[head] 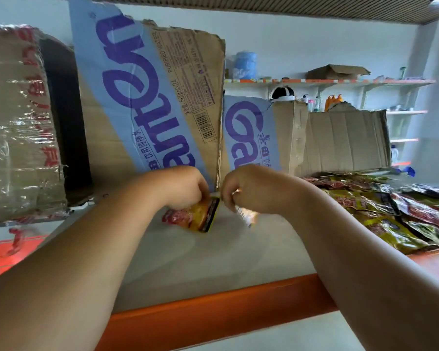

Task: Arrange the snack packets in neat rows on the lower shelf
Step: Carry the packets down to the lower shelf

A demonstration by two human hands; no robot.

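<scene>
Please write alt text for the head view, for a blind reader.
The left hand grips a red-yellow snack packet, the right hand a pale packet, above a grey shelf. More packets lie at right, cardboard boxes behind.

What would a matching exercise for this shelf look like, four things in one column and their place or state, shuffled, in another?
1. left hand
2. right hand
3. loose snack packets
4. taped carton

A. far left of the view
B. grips the red and yellow packet
C. lying on the right side of the shelf
D. holds a pale, blurred packet

Pairs: 1-B, 2-D, 3-C, 4-A.
</scene>
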